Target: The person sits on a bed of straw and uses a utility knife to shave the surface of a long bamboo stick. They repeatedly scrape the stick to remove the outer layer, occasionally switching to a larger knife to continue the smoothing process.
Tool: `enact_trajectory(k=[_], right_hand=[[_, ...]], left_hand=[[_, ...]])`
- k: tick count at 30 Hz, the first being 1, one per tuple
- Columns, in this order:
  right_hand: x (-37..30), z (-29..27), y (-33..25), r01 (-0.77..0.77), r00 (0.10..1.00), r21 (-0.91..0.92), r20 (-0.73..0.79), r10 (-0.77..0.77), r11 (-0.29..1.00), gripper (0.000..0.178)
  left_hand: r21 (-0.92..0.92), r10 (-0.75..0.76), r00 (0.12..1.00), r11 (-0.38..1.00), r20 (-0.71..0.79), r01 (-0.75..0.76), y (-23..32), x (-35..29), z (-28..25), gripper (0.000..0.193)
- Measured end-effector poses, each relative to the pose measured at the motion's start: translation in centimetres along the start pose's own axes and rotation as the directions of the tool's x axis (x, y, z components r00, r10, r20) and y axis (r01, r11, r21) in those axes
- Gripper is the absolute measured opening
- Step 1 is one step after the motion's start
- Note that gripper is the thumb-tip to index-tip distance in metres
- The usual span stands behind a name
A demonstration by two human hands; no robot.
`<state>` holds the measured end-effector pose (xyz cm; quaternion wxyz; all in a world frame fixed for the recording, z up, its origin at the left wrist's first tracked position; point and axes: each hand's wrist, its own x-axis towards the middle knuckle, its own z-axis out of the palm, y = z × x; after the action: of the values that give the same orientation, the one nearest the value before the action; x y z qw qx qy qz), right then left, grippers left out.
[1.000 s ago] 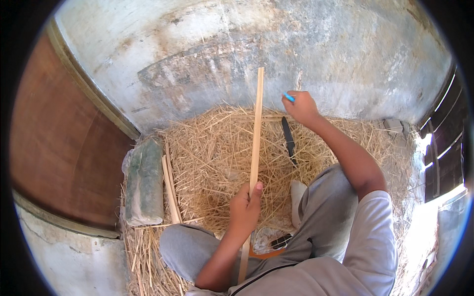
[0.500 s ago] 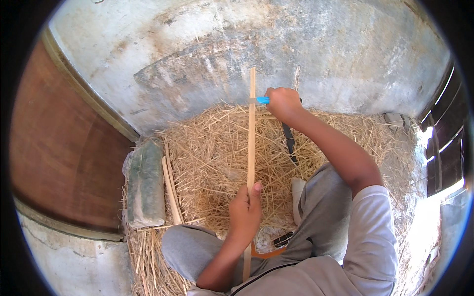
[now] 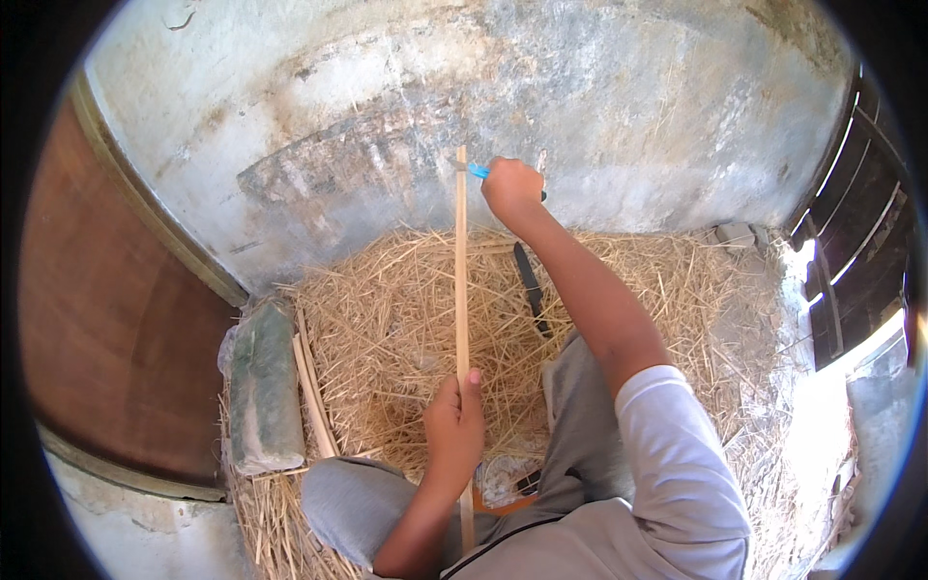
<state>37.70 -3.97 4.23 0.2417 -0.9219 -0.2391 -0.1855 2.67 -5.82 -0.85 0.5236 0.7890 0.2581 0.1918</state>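
Observation:
My left hand (image 3: 454,418) is closed around a long, pale strip of wood or bamboo (image 3: 461,280), gripping it at the lower part with the thumb on top. The strip's lower end runs down between my legs; its upper end stands in front of the wall. Higher up, my right hand (image 3: 513,188) is closed on a blue-handled blade tool (image 3: 477,170). The tool's grey metal part lies across the strip just below its upper end. My fist hides most of the handle, and a dark tip shows on its other side.
Loose straw (image 3: 387,319) covers the ground. A dark, knife-like tool (image 3: 531,290) lies on it beyond my right knee. At left are a green-grey block (image 3: 264,391), several pale strips (image 3: 313,391) and a brown panel (image 3: 126,319). A weathered wall (image 3: 387,97) rises ahead.
My right hand has slid the blade farther up the strip, closer to its upper end. My left hand keeps its hold. The whole view has shifted slightly.

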Motion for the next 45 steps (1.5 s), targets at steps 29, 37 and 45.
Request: enact_trajectory(k=[29,37,45], right_hand=[[-9.6,-0.2,-3.1,0.401,0.867,0.161,0.25,-0.431,0.902,0.015],[-5.4,0.6,-3.7,0.158,0.942,0.093,0.285,-0.178,0.983,0.022],[-8.1,1.0,-4.1,0.431,0.841,0.109,0.31,-0.443,0.896,0.019]], left_hand=[[-0.146,-0.096,0.994,0.986,-0.061,0.086,-1.6,7.1,-0.7,0.037],[-0.461,-0.231,0.967,0.849,0.112,0.256,0.4,6.8,-0.3,0.041],[-0.571,-0.225,0.966,0.78,0.127,0.257,-0.7,7.8,-2.2,0.041]])
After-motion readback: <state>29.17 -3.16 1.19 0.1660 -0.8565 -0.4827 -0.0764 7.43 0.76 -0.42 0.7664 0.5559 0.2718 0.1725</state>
